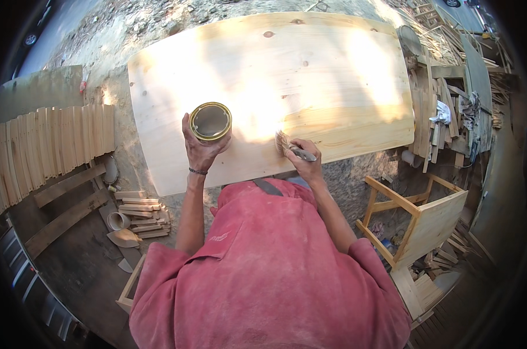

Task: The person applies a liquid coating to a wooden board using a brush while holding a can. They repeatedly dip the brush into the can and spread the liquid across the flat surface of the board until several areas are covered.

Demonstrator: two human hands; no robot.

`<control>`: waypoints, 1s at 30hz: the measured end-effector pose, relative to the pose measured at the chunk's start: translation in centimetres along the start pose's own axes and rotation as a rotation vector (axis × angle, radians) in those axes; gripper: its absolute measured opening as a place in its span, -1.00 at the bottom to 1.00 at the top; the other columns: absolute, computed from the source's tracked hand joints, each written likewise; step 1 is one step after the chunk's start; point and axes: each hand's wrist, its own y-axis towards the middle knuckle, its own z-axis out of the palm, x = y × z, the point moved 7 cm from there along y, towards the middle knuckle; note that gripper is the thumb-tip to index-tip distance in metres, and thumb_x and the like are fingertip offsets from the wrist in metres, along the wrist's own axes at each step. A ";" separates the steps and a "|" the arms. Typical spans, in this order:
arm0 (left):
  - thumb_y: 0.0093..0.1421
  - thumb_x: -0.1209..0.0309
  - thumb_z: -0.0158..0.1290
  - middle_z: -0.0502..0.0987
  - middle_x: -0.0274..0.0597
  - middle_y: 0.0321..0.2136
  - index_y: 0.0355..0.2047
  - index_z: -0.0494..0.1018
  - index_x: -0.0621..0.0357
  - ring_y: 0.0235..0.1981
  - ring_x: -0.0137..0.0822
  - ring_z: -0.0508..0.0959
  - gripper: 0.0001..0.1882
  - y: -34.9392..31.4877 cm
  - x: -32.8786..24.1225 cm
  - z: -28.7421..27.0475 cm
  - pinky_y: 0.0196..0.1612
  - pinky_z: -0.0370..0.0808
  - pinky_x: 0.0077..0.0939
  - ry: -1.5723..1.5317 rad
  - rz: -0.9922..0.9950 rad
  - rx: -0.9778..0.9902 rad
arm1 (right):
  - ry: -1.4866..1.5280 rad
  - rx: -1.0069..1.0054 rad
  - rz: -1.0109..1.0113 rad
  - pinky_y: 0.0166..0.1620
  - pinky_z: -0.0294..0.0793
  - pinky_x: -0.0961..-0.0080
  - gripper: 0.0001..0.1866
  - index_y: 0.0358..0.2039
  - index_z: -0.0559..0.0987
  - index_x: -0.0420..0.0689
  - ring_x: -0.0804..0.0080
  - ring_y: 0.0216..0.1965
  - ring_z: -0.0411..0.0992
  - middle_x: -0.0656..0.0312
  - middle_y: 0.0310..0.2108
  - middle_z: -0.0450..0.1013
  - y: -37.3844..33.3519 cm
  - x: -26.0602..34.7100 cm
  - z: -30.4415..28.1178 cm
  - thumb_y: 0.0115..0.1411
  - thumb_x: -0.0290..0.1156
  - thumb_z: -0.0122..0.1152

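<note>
A broad pale wooden panel (310,75) with several knots lies in front of me, brightly sunlit in patches. My left hand (200,145) is wrapped round an open round tin (211,121) with a gold rim, held over the panel's near left part. What is inside the tin looks greyish; its level is hard to make out. In my right hand (306,157) I grip a paintbrush (301,153) by its dark handle. Its bristles meet the panel near the front edge, right of the tin. The wood to the right of the brush looks yellower than the wood to the left.
Upright wooden slats (54,139) line the left side. Short wood pieces (144,212) lie stacked below them, beside a white cup-like container (118,221). At right stand a small wooden frame (417,218) and heaped offcuts (441,134). Rubble (153,23) covers the ground beyond the panel.
</note>
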 end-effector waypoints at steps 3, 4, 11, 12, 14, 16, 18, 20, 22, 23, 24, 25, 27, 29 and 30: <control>-0.19 0.23 0.56 0.32 0.10 0.20 0.41 -0.15 0.13 0.17 -0.04 0.47 0.33 -0.2 -0.3 -0.1 0.23 0.47 -0.12 0.018 0.008 -0.038 | 0.166 0.006 0.110 -0.15 0.57 0.44 -0.69 -0.19 0.67 -0.28 0.36 -0.27 0.60 0.09 -0.29 0.63 1.5 -1.8 -0.1 0.05 -0.43 0.44; -0.18 0.22 0.56 0.32 0.10 0.20 0.41 -0.15 0.13 0.17 -0.04 0.46 0.33 -0.4 -0.6 0.0 0.23 0.47 -0.12 0.002 0.003 -0.052 | 0.266 0.000 0.178 -0.14 0.57 0.47 -0.69 -0.19 0.66 -0.30 0.41 -0.27 0.60 0.11 -0.30 0.63 2.3 -2.3 -0.1 0.06 -0.43 0.44; -0.18 0.23 0.56 0.33 0.10 0.19 0.41 -0.19 0.13 0.18 -0.04 0.46 0.34 -2.3 -2.2 2.6 0.24 0.46 -0.12 -0.017 -0.055 -0.073 | 0.358 0.017 0.146 -0.25 0.55 0.60 -0.72 -0.17 0.66 -0.35 0.58 -0.37 0.56 0.19 -0.41 0.65 10.0 -4.4 -1.0 0.14 -0.47 0.35; -0.18 0.23 0.56 0.33 0.10 0.20 0.41 -0.18 0.14 0.18 -0.05 0.46 0.35 -2.5 -2.5 3.3 0.24 0.46 -0.13 -0.033 -0.075 -0.061 | 0.383 0.004 0.219 -0.24 0.55 0.60 -0.73 -0.18 0.67 -0.35 0.58 -0.38 0.56 0.19 -0.41 0.65 10.7 -5.4 -1.7 0.13 -0.47 0.35; -0.19 0.22 0.57 0.33 0.09 0.19 0.41 -0.16 0.15 0.18 -0.05 0.45 0.35 -3.0 -2.9 4.7 0.24 0.45 -0.14 -0.040 -0.046 -0.039 | 0.354 -0.084 0.207 -0.23 0.55 0.57 -0.72 -0.18 0.68 -0.32 0.57 -0.36 0.57 0.19 -0.39 0.66 11.6 -8.3 -4.4 0.10 -0.44 0.36; -0.21 0.21 0.58 0.33 0.09 0.19 0.41 -0.14 0.17 0.19 -0.06 0.45 0.35 -3.3 -3.8 5.8 0.23 0.45 -0.15 -0.032 -0.016 -0.021 | 0.289 -0.182 0.174 -0.22 0.55 0.57 -0.69 -0.17 0.69 -0.30 0.57 -0.35 0.58 0.19 -0.37 0.66 12.2 -9.7 -7.9 0.09 -0.43 0.37; -0.21 0.20 0.58 0.33 0.09 0.20 0.41 -0.14 0.17 0.19 -0.06 0.45 0.35 -3.5 -4.6 6.8 0.23 0.45 -0.14 0.001 -0.035 -0.027 | 0.238 -0.214 0.167 -0.21 0.56 0.56 -0.69 -0.16 0.69 -0.28 0.55 -0.35 0.58 0.18 -0.37 0.66 12.8 -11.2 -11.2 0.09 -0.41 0.37; -0.21 0.20 0.58 0.32 0.09 0.20 0.42 -0.14 0.15 0.19 -0.06 0.45 0.35 -3.8 -5.0 7.8 0.24 0.45 -0.14 0.053 -0.012 -0.041 | 0.163 -0.245 0.158 -0.20 0.56 0.54 -0.70 -0.16 0.70 -0.27 0.53 -0.35 0.59 0.17 -0.37 0.66 13.8 -12.5 -14.9 0.09 -0.40 0.36; -0.20 0.20 0.58 0.32 0.09 0.21 0.42 -0.15 0.13 0.20 -0.06 0.44 0.35 -3.9 -5.7 9.2 0.24 0.45 -0.13 -0.008 -0.037 -0.030 | 0.069 -0.277 0.163 -0.20 0.57 0.53 -0.70 -0.17 0.71 -0.25 0.51 -0.34 0.60 0.16 -0.37 0.67 14.7 -14.2 -18.7 0.09 -0.39 0.35; -0.19 0.21 0.58 0.31 0.09 0.21 0.42 -0.15 0.11 0.20 -0.06 0.44 0.35 -3.9 -5.9 9.9 0.25 0.45 -0.12 -0.039 -0.050 -0.021 | 0.032 -0.291 0.163 -0.19 0.57 0.51 -0.70 -0.17 0.71 -0.25 0.49 -0.33 0.61 0.15 -0.37 0.67 15.2 -15.4 -20.5 0.09 -0.39 0.35; -0.19 0.21 0.58 0.32 0.08 0.21 0.42 -0.15 0.10 0.20 -0.06 0.44 0.35 -4.1 -6.5 10.4 0.25 0.45 -0.12 -0.042 -0.054 -0.023 | -0.003 -0.304 0.163 -0.19 0.57 0.50 -0.70 -0.17 0.71 -0.24 0.47 -0.33 0.61 0.15 -0.37 0.67 15.6 -16.5 -22.4 0.09 -0.39 0.34; -0.19 0.21 0.57 0.32 0.08 0.21 0.43 -0.15 0.09 0.20 -0.06 0.44 0.35 -4.1 -7.0 10.9 0.25 0.45 -0.11 -0.050 -0.057 -0.027 | -0.038 -0.316 0.156 -0.19 0.57 0.50 -0.69 -0.17 0.71 -0.24 0.47 -0.33 0.61 0.15 -0.37 0.67 16.1 -16.9 -24.2 0.08 -0.39 0.34; -0.18 0.21 0.57 0.32 0.08 0.21 0.43 -0.16 0.08 0.21 -0.06 0.43 0.35 -4.2 -7.8 12.0 0.24 0.46 -0.12 -0.021 -0.054 -0.036 | -0.106 -0.344 0.111 -0.17 0.58 0.46 -0.69 -0.16 0.71 -0.22 0.37 -0.32 0.63 0.14 -0.37 0.67 17.3 -18.8 -28.1 0.08 -0.36 0.34; -0.18 0.21 0.57 0.32 0.08 0.21 0.43 -0.17 0.09 0.21 -0.06 0.43 0.35 -4.1 -8.3 13.4 0.25 0.46 -0.13 -0.030 -0.053 -0.035 | -0.171 -0.372 0.085 -0.15 0.58 0.43 -0.68 -0.16 0.71 -0.20 0.32 -0.28 0.64 0.11 -0.35 0.67 18.4 -21.0 -31.9 0.08 -0.33 0.35; -0.18 0.21 0.57 0.32 0.09 0.21 0.42 -0.17 0.10 0.21 -0.06 0.43 0.35 -4.3 -8.4 14.0 0.25 0.46 -0.13 -0.031 -0.058 -0.036 | -0.195 -0.377 0.080 -0.13 0.57 0.41 -0.67 -0.15 0.71 -0.19 0.31 -0.27 0.64 0.09 -0.33 0.67 18.8 -22.2 -33.5 0.08 -0.32 0.35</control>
